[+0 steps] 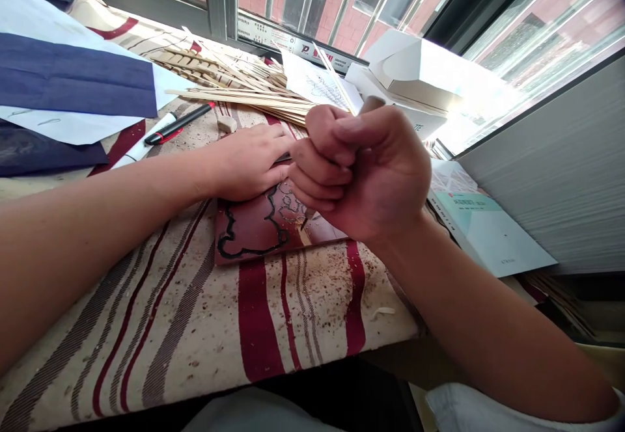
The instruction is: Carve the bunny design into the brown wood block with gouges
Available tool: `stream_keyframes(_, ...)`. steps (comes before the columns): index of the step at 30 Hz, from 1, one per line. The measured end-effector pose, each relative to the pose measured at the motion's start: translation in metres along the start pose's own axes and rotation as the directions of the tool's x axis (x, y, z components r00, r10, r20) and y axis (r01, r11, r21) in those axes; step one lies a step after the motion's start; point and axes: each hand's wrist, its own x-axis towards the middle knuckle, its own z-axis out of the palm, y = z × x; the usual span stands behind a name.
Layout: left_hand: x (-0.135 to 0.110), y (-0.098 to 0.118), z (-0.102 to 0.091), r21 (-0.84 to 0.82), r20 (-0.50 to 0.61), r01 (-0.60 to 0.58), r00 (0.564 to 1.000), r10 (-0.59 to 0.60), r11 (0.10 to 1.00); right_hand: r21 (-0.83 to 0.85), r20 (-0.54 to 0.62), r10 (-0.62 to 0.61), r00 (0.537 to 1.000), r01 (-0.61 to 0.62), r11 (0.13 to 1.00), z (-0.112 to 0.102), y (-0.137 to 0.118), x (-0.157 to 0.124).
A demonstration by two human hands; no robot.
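A reddish-brown carving board [252,217] lies on the striped cloth, with thick black outlines and finer grey drawn lines on it. Pale bare material shows in a cut patch near its front edge. My left hand [254,159] rests flat on the far left part of the board, fingers stretched out and partly hidden behind my right hand. My right hand [361,165] is closed in a fist around a carving tool [374,103], whose rounded handle end sticks out above the thumb. The tool's lower end points down at the board by the pale patch; most of the tool is hidden in the fist.
Brown crumbs and shavings are scattered on the striped tablecloth [205,334]. Behind lie thin wooden sticks [234,81], a white box [405,87] and a drawing [319,84]. Pens [180,124], an eraser-like lump [226,124] and blue-and-white cloth [73,81] are left; a book [493,230] is right.
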Motion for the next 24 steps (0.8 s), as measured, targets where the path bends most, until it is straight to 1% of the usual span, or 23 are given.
stream_keyframes(3, 0.001, -0.0019, -0.0009, -0.014, 0.044, -0.011, 0.999, 0.012, 1.0, 0.039, -0.073, 0.041, 0.996, -0.038, 0.998, -0.0001, 0.0008, 0.0027)
stream_keyframes(5, 0.0017, -0.0031, -0.0007, -0.025, 0.034, -0.023, 0.999, 0.024, 0.999, 0.021, -0.076, 0.078, 0.994, -0.076, 0.997, 0.0007, 0.0019, 0.0039)
stream_keyframes(8, 0.0028, -0.0036, -0.0001, -0.012, 0.054, -0.025, 0.998, 0.026, 1.0, -0.025, -0.06, 0.102, 0.993, -0.103, 0.994, 0.002, 0.0018, 0.0038)
stream_keyframes(12, 0.0033, -0.0008, -0.0011, -0.013, 0.06, -0.023, 0.998, 0.024, 1.0, -0.044, -0.107, 0.136, 0.985, -0.142, 0.989, 0.0026, -0.0006, 0.0024)
stream_keyframes(14, 0.0031, 0.0016, -0.0025, -0.002, 0.071, -0.021, 0.997, 0.021, 1.0, -0.038, -0.12, 0.14, 0.983, -0.146, 0.989, 0.0028, -0.0013, 0.0017)
stream_keyframes(18, 0.0033, 0.0046, -0.0044, 0.044, 0.104, -0.013, 0.995, 0.009, 0.999, -0.023, -0.084, 0.136, 0.987, -0.139, 0.99, 0.0039, -0.0017, 0.0005)
stream_keyframes(24, 0.0051, -0.0001, -0.0005, 0.015, 0.059, -0.017, 0.998, 0.017, 1.0, -0.065, -0.118, 0.111, 0.987, -0.12, 0.991, 0.0052, 0.0011, 0.0006)
